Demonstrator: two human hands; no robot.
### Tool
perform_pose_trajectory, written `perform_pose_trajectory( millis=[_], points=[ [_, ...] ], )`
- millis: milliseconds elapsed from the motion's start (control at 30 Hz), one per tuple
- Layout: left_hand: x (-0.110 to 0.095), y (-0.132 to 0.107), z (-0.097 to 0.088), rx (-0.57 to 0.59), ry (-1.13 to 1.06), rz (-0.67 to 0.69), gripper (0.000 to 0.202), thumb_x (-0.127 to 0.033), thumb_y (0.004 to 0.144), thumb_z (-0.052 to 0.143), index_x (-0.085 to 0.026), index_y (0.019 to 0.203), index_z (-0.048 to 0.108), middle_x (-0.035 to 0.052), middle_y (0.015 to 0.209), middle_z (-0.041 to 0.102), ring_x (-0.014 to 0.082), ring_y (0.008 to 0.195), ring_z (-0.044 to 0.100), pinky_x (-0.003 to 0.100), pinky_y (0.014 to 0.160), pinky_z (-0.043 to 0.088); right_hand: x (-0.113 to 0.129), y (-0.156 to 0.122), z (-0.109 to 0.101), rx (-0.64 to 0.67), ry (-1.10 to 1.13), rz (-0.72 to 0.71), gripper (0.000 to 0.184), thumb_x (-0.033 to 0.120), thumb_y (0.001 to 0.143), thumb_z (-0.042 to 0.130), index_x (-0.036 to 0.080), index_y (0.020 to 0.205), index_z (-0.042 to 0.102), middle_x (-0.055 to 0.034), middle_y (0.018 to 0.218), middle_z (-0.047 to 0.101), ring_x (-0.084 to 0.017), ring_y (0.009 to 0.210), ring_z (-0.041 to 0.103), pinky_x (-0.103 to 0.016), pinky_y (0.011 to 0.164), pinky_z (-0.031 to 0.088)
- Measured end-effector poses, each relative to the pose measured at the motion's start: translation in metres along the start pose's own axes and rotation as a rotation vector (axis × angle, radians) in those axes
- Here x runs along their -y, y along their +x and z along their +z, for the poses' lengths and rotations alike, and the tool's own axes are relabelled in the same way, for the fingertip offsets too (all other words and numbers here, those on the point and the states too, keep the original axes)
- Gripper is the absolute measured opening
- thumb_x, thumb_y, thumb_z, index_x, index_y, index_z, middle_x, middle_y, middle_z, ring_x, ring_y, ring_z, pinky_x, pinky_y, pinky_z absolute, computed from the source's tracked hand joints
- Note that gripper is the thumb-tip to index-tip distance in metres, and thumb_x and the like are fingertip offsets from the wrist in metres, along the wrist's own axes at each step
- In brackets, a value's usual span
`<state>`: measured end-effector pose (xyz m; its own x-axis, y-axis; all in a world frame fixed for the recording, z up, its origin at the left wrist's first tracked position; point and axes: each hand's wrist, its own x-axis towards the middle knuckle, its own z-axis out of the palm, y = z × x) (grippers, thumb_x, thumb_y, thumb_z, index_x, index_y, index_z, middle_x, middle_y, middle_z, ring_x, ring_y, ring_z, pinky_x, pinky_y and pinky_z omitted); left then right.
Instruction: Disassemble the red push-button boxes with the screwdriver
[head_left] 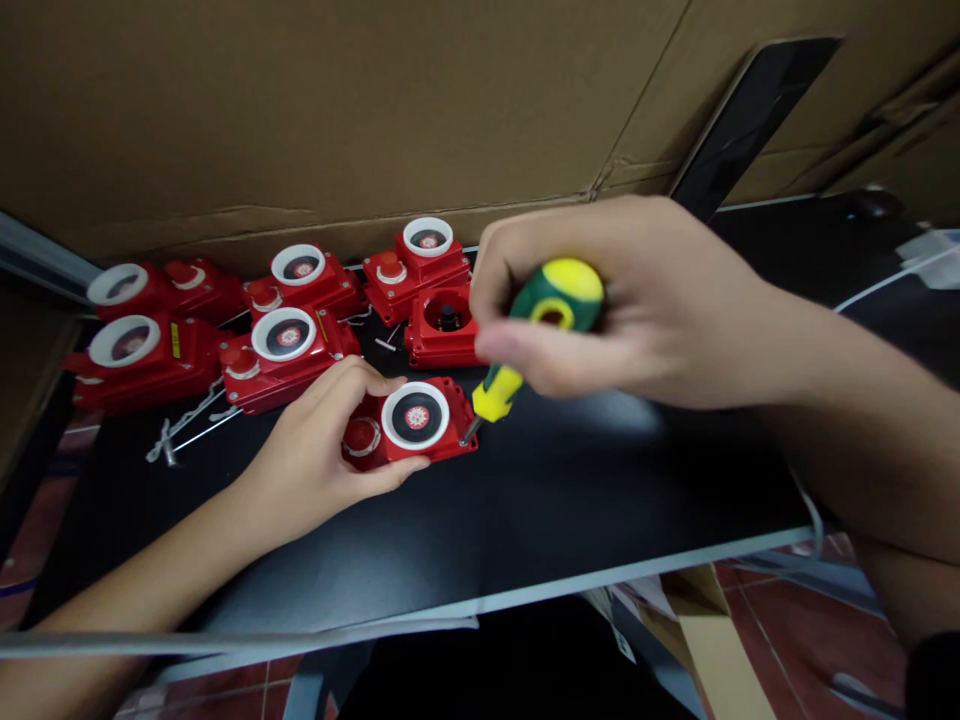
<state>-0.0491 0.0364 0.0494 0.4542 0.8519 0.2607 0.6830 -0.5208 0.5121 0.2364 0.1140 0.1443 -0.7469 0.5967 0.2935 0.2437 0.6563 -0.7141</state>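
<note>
Left hand [322,425] clamped on red box [417,416], right hand [645,310] clenched round screwdriver [574,280] — yellow label [175,340] far left, too small to read.

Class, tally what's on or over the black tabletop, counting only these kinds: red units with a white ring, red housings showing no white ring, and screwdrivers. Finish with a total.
Red units with a white ring: 6
Red housing showing no white ring: 1
Screwdriver: 1
Total: 8

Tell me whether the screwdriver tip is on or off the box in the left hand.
On: the screwdriver in the right hand meets the red box at its near right corner.
</note>
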Motion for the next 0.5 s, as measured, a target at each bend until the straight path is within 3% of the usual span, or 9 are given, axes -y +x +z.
perform_pose_trajectory(
  millis=[67, 167, 267, 500],
  points=[
    [-0.001, 0.0, 0.0, 0.001, -0.005, -0.008, 0.049, -0.061, 0.097, 0.081, -0.024, 0.122, 0.061, 0.0064, 0.116, 0.074, 0.0275, 0.1, 0.074, 0.039, 0.087, 0.062, 0.009, -0.005, 0.0, 0.092, -0.052, -0.12, 0.024, 0.038, 0.098, 0.087, 0.024, 0.091, 0.069, 0.0012, 0.091, 0.071, -0.016, 0.086, 0.067, -0.029, 0.075, 0.054],
    [-0.004, 0.0, -0.001, 0.0, -0.018, -0.051, 0.049, -0.063, 0.098, 0.078, -0.025, 0.123, 0.061, 0.008, 0.118, 0.076, 0.031, 0.104, 0.076, 0.043, 0.088, 0.064, 0.017, -0.009, 0.006, 0.121, -0.108, -0.109, 0.025, 0.038, 0.095, 0.09, 0.026, 0.096, 0.069, 0.0005, 0.102, 0.074, -0.018, 0.102, 0.07, -0.03, 0.089, 0.057],
    [-0.007, 0.0, -0.002, 0.003, -0.011, -0.077, 0.045, -0.059, 0.099, 0.078, -0.025, 0.123, 0.061, 0.0088, 0.119, 0.076, 0.0322, 0.105, 0.076, 0.046, 0.09, 0.065, 0.018, -0.008, 0.015, 0.072, -0.135, -0.04, 0.02, 0.031, 0.094, 0.09, 0.025, 0.098, 0.071, -0.0007, 0.105, 0.076, -0.021, 0.101, 0.072, -0.034, 0.089, 0.058],
    [-0.006, -0.001, -0.002, 0.021, -0.002, -0.109, 0.047, -0.06, 0.096, 0.082, -0.024, 0.119, 0.061, 0.0093, 0.119, 0.076, 0.0329, 0.106, 0.076, 0.047, 0.092, 0.065, 0.019, -0.009, 0.019, -0.039, -0.068, 0.096, 0.029, 0.028, 0.087, 0.097, 0.024, 0.103, 0.074, -0.0002, 0.103, 0.08, -0.02, 0.09, 0.073, -0.034, 0.08, 0.058]
  ],
)
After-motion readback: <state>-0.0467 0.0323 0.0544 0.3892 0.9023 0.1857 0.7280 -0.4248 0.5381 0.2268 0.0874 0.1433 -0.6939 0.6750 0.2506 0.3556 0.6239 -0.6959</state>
